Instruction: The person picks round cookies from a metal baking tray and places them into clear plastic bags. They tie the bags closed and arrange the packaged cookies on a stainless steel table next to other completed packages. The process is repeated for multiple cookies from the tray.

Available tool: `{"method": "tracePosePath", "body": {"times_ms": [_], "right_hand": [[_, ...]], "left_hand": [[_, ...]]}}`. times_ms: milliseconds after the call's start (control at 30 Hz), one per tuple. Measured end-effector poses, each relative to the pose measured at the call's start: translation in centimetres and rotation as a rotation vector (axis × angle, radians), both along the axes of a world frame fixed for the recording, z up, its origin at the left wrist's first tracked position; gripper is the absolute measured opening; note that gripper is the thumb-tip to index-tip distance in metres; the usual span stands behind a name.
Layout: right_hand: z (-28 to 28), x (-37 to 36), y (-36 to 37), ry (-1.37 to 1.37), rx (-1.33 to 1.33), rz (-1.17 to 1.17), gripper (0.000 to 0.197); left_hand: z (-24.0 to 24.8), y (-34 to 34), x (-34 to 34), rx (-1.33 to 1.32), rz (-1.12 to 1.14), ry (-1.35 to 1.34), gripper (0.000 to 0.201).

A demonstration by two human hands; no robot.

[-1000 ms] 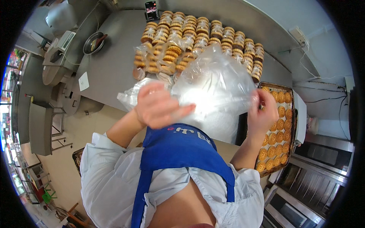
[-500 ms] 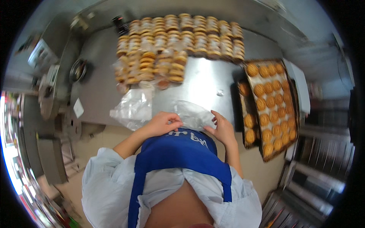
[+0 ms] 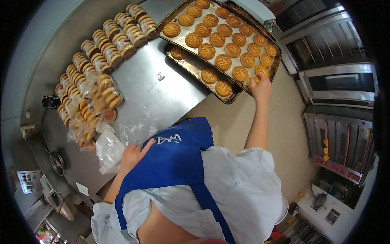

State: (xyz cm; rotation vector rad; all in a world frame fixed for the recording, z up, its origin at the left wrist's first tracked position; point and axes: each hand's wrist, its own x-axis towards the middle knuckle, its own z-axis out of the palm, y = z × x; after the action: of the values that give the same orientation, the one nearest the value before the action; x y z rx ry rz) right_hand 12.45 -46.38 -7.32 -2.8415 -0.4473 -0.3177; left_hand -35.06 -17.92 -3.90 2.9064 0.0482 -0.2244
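Observation:
My right hand [image 3: 260, 86] reaches out to the near corner of a dark baking tray [image 3: 271, 73] filled with round golden pastries [image 3: 223, 62], its fingers touching a pastry at the tray's edge. My left hand [image 3: 133, 155] rests at the edge of the steel table [image 3: 162, 97], fingers on a clear plastic bag [image 3: 136, 131] that lies flat there. A blue apron hides part of the table edge.
Rows of bagged pastries [image 3: 101, 61] line the far side of the table. A second tray [image 3: 191, 67] sits under the full one. A crumpled white bag [image 3: 107, 150] lies left of my hand. Steel ovens [image 3: 337, 101] stand to the right.
The view has swung right. My right hand left the plastic bag and reached to the pastry tray. The bag that I held up with both hands now lies on the table under my left hand.

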Motion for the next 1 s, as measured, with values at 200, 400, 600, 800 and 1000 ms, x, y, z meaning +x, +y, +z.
{"method": "tracePosePath", "body": {"times_ms": [200,400,600,800,1000], "right_hand": [[-1.7,2.8,-1.7,0.421,-0.190,-0.124,0.074],[-0.8,3.5,-0.2,0.304,-0.099,-0.223,0.070],[-3.9,12.6,-1.6,0.354,-0.020,-0.144,0.076],[-3.0,15.5,-2.5,0.674,0.199,-0.118,0.092],[-1.1,12.4,-1.1,0.447,0.045,-0.061,0.101]], "left_hand": [[-1.4,-0.4,2.6,0.026,0.016,-0.013,0.056],[-1.5,-1.4,3.1,-0.199,0.530,0.016,0.050],[-0.3,-1.7,3.6,-1.558,1.107,-0.038,0.038],[0.3,-2.0,2.6,-1.699,1.105,0.122,0.020],[0.8,-2.3,4.1,-1.481,1.131,-0.151,0.014]]}}
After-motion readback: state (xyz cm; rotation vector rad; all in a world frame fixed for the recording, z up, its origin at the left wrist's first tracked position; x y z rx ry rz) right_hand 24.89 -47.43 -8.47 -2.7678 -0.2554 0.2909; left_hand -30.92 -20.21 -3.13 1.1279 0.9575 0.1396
